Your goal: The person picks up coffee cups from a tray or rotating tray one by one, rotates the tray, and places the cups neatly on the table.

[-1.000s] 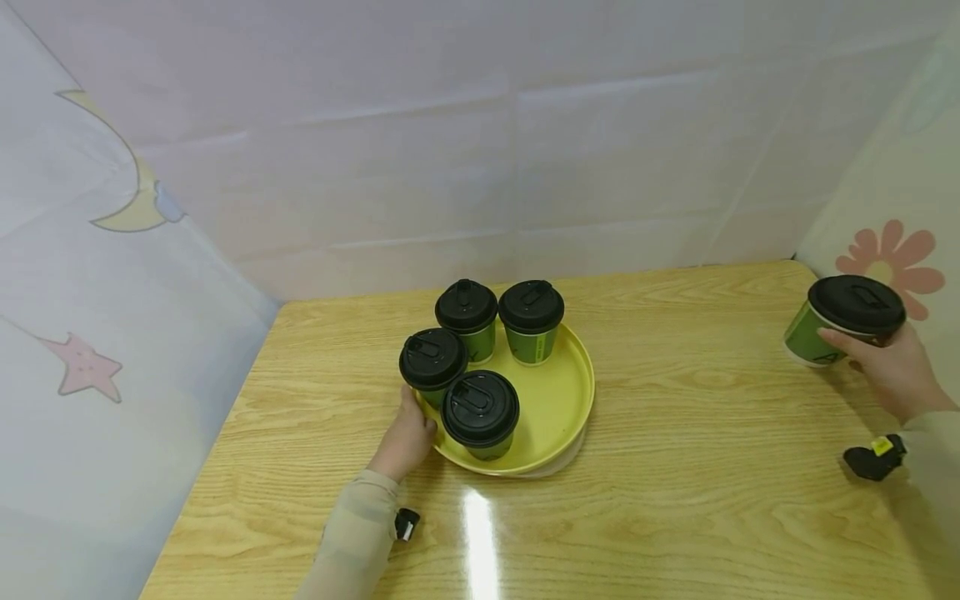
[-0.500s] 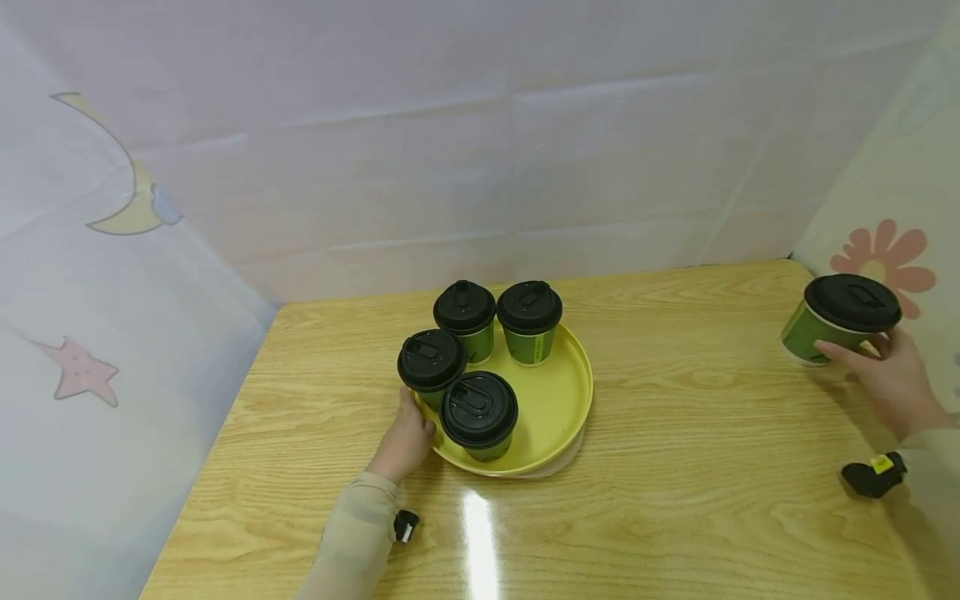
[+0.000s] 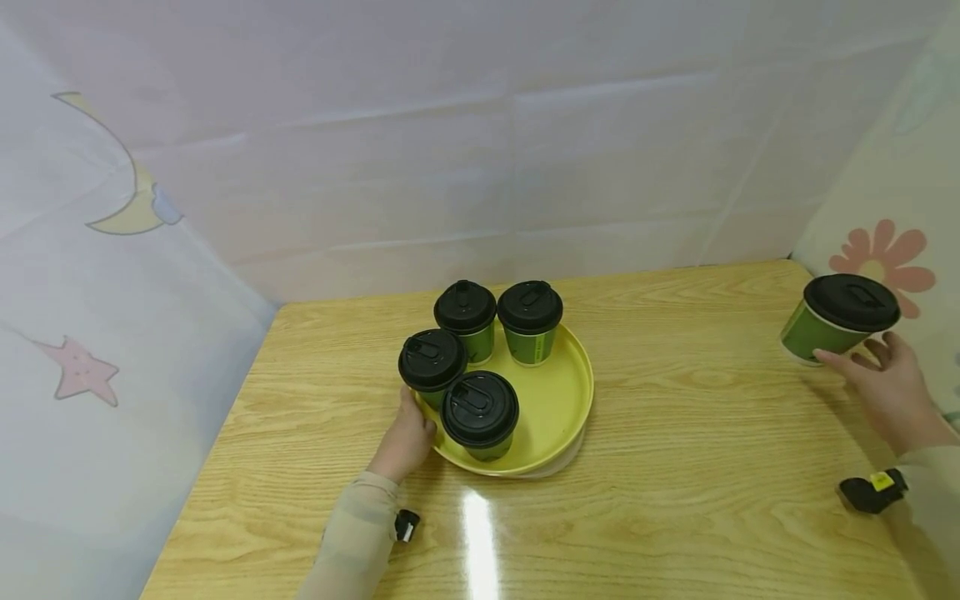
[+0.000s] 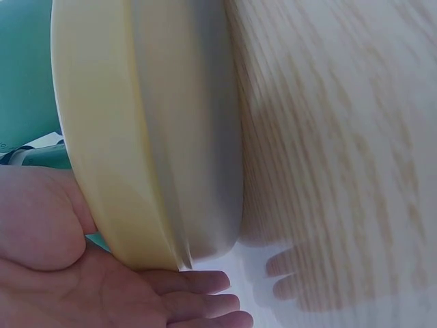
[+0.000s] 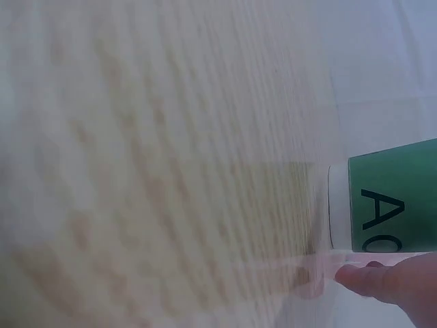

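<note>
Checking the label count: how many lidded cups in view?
5. Four on the yellow tray: back-left cup, back-right cup, left cup, front cup. Far-right cup is by the right hand. No sign of others hidden.

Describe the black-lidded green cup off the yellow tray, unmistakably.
On the pale wood-grain table, go right from the round yellow tray. Near the table's right end is a tapered green cup with black lid, the only one off the tray; four lookalikes stand inside.
</note>
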A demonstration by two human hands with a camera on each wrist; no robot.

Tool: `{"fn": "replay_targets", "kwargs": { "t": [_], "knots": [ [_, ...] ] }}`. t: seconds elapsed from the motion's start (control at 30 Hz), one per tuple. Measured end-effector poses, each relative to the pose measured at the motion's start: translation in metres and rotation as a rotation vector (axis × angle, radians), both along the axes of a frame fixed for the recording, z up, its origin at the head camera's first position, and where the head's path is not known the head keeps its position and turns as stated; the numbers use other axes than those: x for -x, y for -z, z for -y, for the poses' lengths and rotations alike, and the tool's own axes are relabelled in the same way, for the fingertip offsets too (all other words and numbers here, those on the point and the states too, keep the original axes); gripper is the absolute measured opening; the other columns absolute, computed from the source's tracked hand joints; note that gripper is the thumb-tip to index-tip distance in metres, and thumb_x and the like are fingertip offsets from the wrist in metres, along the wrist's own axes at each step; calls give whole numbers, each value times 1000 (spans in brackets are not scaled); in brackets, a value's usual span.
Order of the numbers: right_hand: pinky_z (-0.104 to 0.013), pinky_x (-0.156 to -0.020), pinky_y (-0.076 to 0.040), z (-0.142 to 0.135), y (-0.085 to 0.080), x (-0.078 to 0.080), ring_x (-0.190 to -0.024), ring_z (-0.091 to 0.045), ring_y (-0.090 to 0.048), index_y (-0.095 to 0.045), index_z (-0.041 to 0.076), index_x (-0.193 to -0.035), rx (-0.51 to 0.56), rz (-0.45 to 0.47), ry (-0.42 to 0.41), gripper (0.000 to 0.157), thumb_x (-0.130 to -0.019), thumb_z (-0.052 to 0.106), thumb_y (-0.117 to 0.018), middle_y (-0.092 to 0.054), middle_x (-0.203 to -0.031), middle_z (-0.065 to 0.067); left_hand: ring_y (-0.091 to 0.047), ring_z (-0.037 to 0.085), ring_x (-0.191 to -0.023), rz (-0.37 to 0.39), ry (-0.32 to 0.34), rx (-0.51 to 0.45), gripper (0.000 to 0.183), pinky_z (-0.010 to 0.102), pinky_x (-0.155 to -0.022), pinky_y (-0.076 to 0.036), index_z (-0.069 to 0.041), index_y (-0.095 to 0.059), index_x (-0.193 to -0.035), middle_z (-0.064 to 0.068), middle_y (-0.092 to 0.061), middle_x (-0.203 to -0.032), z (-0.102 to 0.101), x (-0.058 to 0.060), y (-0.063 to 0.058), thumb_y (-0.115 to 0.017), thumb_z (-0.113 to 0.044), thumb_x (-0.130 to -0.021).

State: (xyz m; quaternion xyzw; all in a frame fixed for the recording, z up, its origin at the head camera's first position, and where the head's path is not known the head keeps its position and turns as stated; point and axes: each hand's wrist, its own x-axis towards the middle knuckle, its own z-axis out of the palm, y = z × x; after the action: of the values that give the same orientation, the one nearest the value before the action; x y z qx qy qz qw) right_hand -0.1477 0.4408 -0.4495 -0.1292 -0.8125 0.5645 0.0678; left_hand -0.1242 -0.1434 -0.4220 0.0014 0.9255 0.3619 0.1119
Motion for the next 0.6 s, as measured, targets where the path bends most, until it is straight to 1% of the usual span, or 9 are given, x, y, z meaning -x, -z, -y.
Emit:
{"fn": "replay_targets", "kwargs": {
  "t": [0.1,0.17,0.23,0.27,0.4,0.47,0.5,0.53,0.6],
  "knots": [
    [-50,-115,-4,3,-1,-7,-144,-34,14,31,24,-147,-16,51,32,97,-99,33,-52,22,-158,-2,-45,46,-122,-1,-1,1,70,52,-96,-41,23,3,-143,45,-15,-146,0,0,-1,-42,1,-94],
    [-54,-114,-3,6,-5,-12,-143,-36,15,32,21,-147,-12,58,36,97,-99,33,-52,24,-158,-6,-44,47,-124,-6,1,-1,70,53,-98,-41,23,3,-143,46,-15,-146,0,0,-1,-42,1,-94],
    [-54,-115,-6,10,-7,-17,-144,-36,13,31,20,-147,-39,69,45,97,-99,34,-52,24,-158,-9,-40,48,-127,-11,3,-5,69,54,-101,-38,23,3,-143,46,-16,-145,0,0,-1,-42,1,-94],
    [-48,-117,-10,11,-7,-19,-145,-35,11,30,19,-148,-68,77,54,96,-99,36,-51,23,-158,-9,-38,48,-129,-12,4,-7,69,54,-103,-36,23,3,-143,46,-16,-145,0,0,-1,-42,1,-94],
    [-50,-116,-13,14,-6,-24,-145,-36,6,28,19,-149,-87,71,55,95,-99,35,-51,20,-159,-11,-37,48,-130,-17,3,-7,69,55,-105,-35,23,3,-142,46,-18,-144,0,0,0,-42,2,-94],
    [-36,-116,-20,12,0,-25,-147,-30,1,27,21,-150,-112,68,59,94,-99,37,-51,17,-160,-8,-39,48,-129,-22,4,-2,69,54,-103,-37,23,2,-142,47,-20,-144,0,0,0,-42,2,-93],
    [-43,-117,-18,12,1,-26,-147,-30,1,27,22,-150,-88,58,53,94,-99,34,-51,17,-160,-8,-41,48,-128,-24,4,0,69,54,-102,-38,23,1,-142,47,-20,-143,0,0,0,-43,2,-93],
    [-41,-117,-19,11,3,-26,-147,-27,-1,26,23,-150,-74,50,50,93,-99,33,-52,16,-161,-6,-42,47,-127,-24,3,4,69,54,-101,-39,23,1,-142,47,-20,-143,0,0,0,-43,2,-93],
    [-26,-111,-29,11,7,-27,-147,-18,-6,24,24,-151,-68,34,44,92,-99,31,-52,13,-161,-3,-44,47,-125,-21,1,4,69,54,-100,-40,23,1,-142,47,-21,-143,0,0,1,-43,2,-93]
  ]
}}
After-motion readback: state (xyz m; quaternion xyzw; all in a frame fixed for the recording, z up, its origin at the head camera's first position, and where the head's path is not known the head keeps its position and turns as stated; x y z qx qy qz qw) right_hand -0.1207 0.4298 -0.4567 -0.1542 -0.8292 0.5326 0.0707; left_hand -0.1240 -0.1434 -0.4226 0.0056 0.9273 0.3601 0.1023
